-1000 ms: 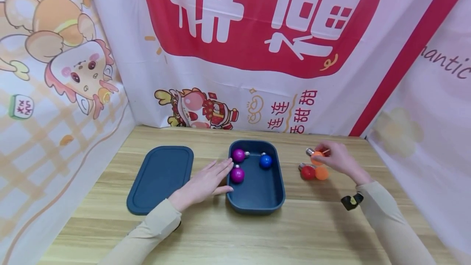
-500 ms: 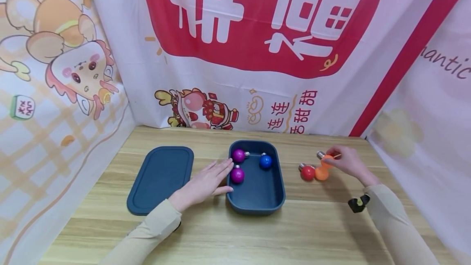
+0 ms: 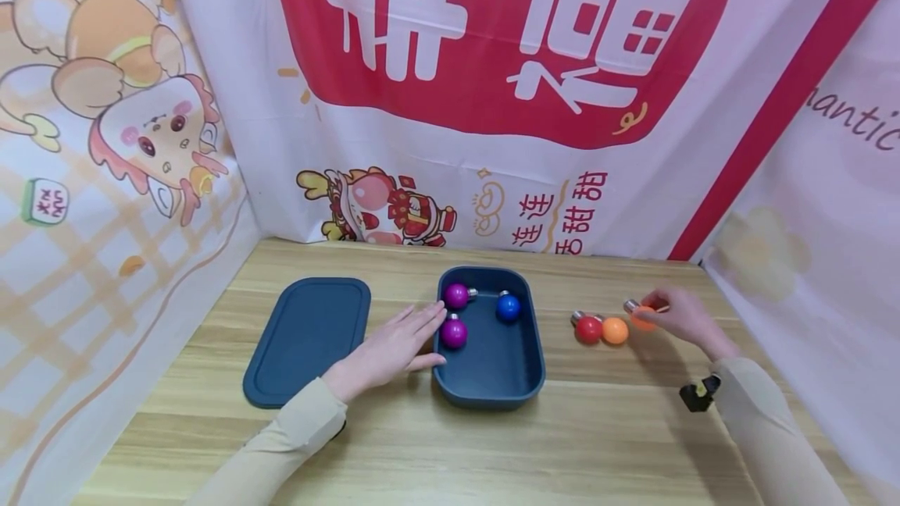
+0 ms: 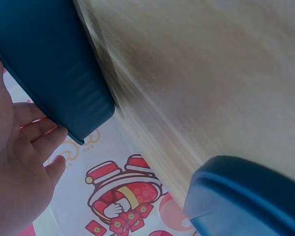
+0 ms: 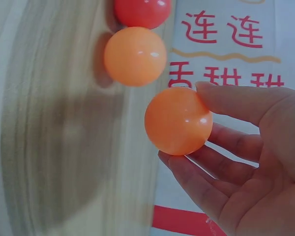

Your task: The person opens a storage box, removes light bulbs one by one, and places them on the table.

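My right hand (image 3: 678, 317) pinches an orange light bulb (image 5: 178, 121) between thumb and fingertips, its metal base pointing up and left in the head view. Just left of it, a second orange bulb (image 3: 615, 331) and a red bulb (image 3: 588, 329) lie side by side on the table. My left hand (image 3: 394, 348) rests with straight fingers on the left rim of a dark blue box (image 3: 492, 399). Inside the box are two purple bulbs (image 3: 454, 333) along the left side and a blue bulb (image 3: 508, 307) near the back right.
A dark blue lid (image 3: 309, 342) lies flat on the wooden table (image 3: 450, 459), left of the box. Printed cloth (image 3: 492, 115) hangs behind the table, and more cloth walls both sides.
My right hand has carried the orange bulb rightward and a little nearer, away from the red and orange bulbs. My left hand stays on the box rim.
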Tool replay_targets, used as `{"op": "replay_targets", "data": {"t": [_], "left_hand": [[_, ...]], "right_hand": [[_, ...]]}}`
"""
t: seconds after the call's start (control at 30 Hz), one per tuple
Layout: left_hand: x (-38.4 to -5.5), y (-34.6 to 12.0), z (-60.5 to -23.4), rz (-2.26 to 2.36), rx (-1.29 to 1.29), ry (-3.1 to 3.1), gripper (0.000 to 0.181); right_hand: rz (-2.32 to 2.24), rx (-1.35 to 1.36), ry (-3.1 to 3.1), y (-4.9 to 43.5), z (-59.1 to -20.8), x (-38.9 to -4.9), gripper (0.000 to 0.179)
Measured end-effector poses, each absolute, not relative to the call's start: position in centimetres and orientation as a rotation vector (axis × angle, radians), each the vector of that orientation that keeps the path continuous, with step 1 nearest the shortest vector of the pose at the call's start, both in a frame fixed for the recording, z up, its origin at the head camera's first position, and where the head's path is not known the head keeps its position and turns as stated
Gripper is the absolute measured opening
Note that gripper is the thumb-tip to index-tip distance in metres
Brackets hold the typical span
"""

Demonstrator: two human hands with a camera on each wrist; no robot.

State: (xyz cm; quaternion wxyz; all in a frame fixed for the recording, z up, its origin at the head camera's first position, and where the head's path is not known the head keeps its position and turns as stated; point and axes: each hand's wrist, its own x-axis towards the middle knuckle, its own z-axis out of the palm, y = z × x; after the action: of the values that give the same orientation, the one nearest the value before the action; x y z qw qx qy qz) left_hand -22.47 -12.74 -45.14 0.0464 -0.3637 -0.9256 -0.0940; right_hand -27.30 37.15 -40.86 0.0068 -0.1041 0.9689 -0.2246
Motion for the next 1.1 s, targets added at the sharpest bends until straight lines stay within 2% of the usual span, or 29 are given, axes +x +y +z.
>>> {"op": "replay_targets", "data": {"t": [0.57, 1.1], "left_hand": [[-22.4, -12.6, -44.9, -0.307, -1.104, -2.824, 0.076], [-22.5, -12.7, -45.3, -0.293, -1.104, -2.824, 0.077]], "right_hand": [[-0.657, -0.269, 2.981, 37.6, -42.6, -27.2, 0.03], [-0.665, -0.154, 2.856, 37.1, -42.8, -27.3, 0.034]]}}
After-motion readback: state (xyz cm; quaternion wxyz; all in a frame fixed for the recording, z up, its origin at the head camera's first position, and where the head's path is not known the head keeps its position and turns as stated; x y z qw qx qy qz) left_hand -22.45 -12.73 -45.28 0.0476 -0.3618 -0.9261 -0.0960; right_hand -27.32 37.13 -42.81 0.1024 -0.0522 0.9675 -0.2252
